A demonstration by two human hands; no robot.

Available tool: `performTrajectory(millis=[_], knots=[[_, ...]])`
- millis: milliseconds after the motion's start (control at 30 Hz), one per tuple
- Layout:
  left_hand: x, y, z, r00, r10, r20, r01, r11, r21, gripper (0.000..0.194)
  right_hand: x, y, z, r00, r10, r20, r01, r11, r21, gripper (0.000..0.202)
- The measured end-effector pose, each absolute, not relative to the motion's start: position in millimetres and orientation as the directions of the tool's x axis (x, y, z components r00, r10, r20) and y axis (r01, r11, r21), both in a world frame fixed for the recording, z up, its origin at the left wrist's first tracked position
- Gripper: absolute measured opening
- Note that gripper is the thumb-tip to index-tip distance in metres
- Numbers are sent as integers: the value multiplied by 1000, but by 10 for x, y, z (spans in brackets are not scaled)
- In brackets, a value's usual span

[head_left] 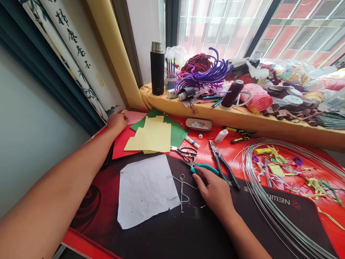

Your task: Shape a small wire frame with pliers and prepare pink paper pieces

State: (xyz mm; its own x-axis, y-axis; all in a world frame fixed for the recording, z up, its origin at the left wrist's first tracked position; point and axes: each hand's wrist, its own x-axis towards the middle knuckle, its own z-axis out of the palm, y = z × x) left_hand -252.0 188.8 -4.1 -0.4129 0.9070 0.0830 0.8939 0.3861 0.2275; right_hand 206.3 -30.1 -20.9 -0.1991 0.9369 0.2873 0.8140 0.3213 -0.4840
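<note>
My left hand reaches to the far left of the table, its fingers curled at the edge of a pink paper sheet; what they hold, if anything, is hidden. Teal-handled pliers lie under my right hand, whose fingers are closed round one handle. Left of that hand is a small bent-wire figure with a loop at its top, partly over a creased white paper. Scissors rest just beyond the pliers. Yellow paper and green paper overlap near my left hand.
Large black-handled pliers and a coil of silvery wire lie to the right. A small white bottle stands behind. On the window ledge are a black flask, purple pipe cleaners and thread spools.
</note>
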Motion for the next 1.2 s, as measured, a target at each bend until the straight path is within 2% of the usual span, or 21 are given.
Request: performTrajectory(millis=[67,133,267,400,600,833,1000,1100,1200], knots=[[-2513,1898,-76,-382,921,81,908,358,218,62,2066,-302,-213,-205,936,286,817,324,-476,33],[-2511,1914,-111,-338,939,62,928,322,188,69,2067,-301,-217,-205,937,284,822,322,-470,34],[-2491,1918,-116,-322,947,20,943,319,99,62,2061,-298,-216,-197,935,295,826,321,-463,34],[-2419,1870,-85,-337,937,95,941,332,62,54,2056,-299,-206,-195,931,308,823,326,-464,35],[-2393,1860,-1,-341,911,233,934,301,191,33,2056,-306,-198,-193,941,278,824,310,-474,36],[-2396,1896,428,-336,874,350,940,287,185,34,2060,-311,-201,-192,945,266,818,304,-489,35],[-2381,1799,826,-363,785,502,931,285,228,22,2064,-314,-200,-194,943,270,810,309,-499,34],[-2477,1718,1057,-414,677,608,909,276,312,21,2062,-312,-205,-197,942,272,811,312,-494,34],[-2654,1653,1248,-577,479,661,816,303,492,25,2060,-309,-208,-201,942,269,812,314,-492,34]])
